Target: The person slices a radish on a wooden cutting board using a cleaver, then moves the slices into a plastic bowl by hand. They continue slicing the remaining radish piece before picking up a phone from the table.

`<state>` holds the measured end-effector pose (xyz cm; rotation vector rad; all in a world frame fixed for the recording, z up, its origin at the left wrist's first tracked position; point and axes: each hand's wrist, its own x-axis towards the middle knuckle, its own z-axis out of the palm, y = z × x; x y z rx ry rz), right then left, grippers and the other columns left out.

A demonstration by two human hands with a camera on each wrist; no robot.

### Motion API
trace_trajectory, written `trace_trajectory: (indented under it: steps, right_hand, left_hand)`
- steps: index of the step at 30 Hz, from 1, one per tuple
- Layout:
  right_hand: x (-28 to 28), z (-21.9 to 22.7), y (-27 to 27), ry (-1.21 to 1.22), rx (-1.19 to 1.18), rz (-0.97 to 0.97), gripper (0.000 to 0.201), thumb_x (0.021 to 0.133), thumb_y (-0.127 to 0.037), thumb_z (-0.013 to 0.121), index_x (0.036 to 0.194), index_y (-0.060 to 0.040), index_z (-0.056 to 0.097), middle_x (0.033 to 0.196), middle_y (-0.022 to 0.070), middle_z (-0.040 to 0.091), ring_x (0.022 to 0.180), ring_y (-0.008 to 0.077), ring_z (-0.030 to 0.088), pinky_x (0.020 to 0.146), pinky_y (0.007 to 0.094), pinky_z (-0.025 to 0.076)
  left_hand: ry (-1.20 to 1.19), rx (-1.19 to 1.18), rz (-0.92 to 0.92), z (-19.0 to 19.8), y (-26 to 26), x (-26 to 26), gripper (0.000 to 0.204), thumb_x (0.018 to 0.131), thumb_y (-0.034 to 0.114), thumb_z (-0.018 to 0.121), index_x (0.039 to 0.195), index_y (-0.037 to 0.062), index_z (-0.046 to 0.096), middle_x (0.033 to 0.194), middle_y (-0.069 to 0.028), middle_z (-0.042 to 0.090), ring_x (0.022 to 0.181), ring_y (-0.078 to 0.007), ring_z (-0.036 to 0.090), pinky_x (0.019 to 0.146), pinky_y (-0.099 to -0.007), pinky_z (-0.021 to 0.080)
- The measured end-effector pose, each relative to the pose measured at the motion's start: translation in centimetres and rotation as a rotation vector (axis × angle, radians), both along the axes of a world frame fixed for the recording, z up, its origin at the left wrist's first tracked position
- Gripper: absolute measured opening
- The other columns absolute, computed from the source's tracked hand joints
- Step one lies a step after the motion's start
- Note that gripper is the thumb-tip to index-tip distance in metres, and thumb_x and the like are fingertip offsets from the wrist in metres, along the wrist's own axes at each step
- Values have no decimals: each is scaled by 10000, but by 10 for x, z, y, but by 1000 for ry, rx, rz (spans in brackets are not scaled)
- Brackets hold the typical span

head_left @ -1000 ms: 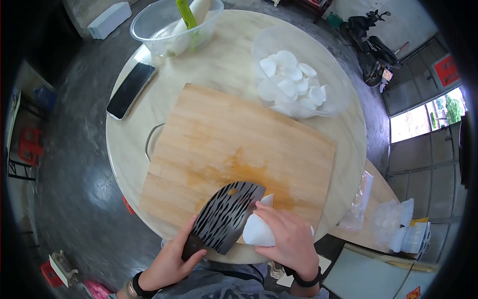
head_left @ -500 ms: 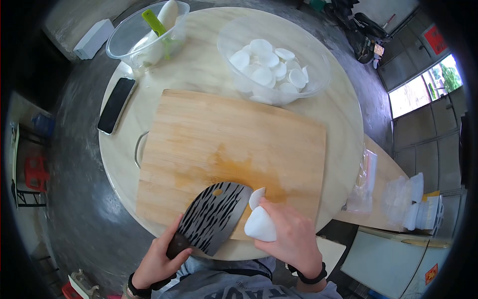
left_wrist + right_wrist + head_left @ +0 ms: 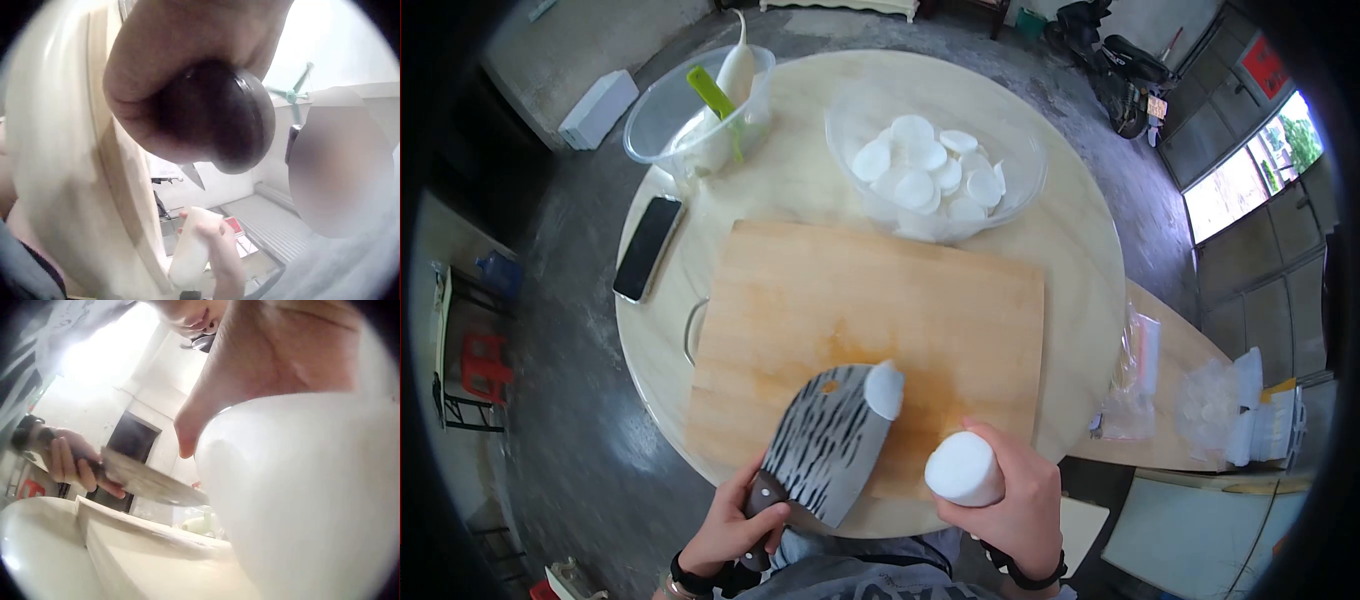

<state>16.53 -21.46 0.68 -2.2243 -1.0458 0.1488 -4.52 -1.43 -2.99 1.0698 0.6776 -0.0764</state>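
Note:
In the head view my left hand [image 3: 730, 525] grips a cleaver [image 3: 825, 445] by its dark handle, the patterned blade over the front of the cutting board [image 3: 820, 270]. A white radish slice [image 3: 884, 392] lies against the blade near its far end. My right hand [image 3: 1028, 490] holds the cut white radish [image 3: 962, 470], its round face turned up, right of the blade. The right wrist view has the radish [image 3: 300, 494] large under the palm, with the cleaver [image 3: 153, 483] beyond it. The handle's butt [image 3: 244, 125] pokes out of the left fist in the left wrist view.
A clear bowl [image 3: 1040, 185] with several radish slices stands behind the board. Another bowl [image 3: 645, 150] at the back left holds radish and a green-handled tool [image 3: 710, 92]. A phone [image 3: 648, 250] lies left of the board on the round table [image 3: 1090, 300].
The slice that stood between blade and radish now lies on the blade near its far end. The right hand has drawn the radish away to the right and turned its cut face up.

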Motion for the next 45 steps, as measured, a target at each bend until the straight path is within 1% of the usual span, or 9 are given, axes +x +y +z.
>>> trace_trajectory:
  steps: [6,10,13,19,28,30,33,36,45]
  right_hand:
    - [-3,-5,9,-21,-62,106,605,532,-227,829,1080,-84,617,912,102,669,796,275,651,699,367,516]
    - [-12,-9,17,-177,-234,253,646,570,-204,780,1157,-74,543,1031,43,625,876,192,597,777,325,459]
    - [-12,-17,19,-260,-240,272,675,593,-218,779,1208,-93,530,1077,33,614,907,204,585,804,334,457]
    - [-14,-21,18,-246,-206,285,663,601,-217,776,1205,-98,530,1105,35,603,928,201,581,817,334,449]
    - [-5,-27,14,-306,-118,139,611,594,-328,804,1119,-98,591,968,17,616,849,172,595,754,327,461]
    - [-1,-26,15,-311,-128,156,601,601,-338,803,1114,-102,596,965,15,619,843,174,597,742,327,462]
    - [-1,-24,18,-279,-149,159,590,608,-352,802,1107,-109,605,964,12,625,839,175,599,731,326,462]
    - [-4,-22,20,-231,-183,140,585,607,-362,802,1100,-110,613,973,14,632,848,180,601,738,330,458]
    - [-23,-21,48,-246,-197,86,628,565,-311,836,1100,-72,611,1005,77,641,897,259,606,776,370,461]
  left_hand:
    - [-66,216,437,51,21,19,804,724,-1,482,1465,105,188,796,-132,527,409,-175,500,373,-268,421]
    - [-303,855,474,67,32,70,762,712,-75,458,1427,65,237,870,-86,509,517,-105,524,403,-234,434]
    - [-353,1433,232,69,47,113,607,761,-129,474,1340,17,371,1055,-86,551,793,-114,554,649,-240,449]
    - [-13,2007,-183,54,35,161,516,694,-29,596,1183,131,572,947,-86,569,726,-330,592,589,-371,477]
    - [86,1423,-352,54,34,97,773,796,154,633,1439,66,212,619,-208,577,603,-351,602,554,-415,463]
    - [13,1270,-278,39,39,71,857,748,40,631,1467,91,168,642,-112,570,539,-257,567,540,-335,428]
    - [-39,722,-41,36,31,38,897,759,-50,563,1499,112,81,629,15,508,518,-67,483,489,-246,392]
    - [-102,145,128,23,19,5,927,795,-65,591,1489,115,3,654,-57,530,578,-119,571,512,-239,455]
    - [-250,455,123,1,4,8,814,779,52,703,1452,15,247,630,39,489,574,-31,447,548,-181,360]
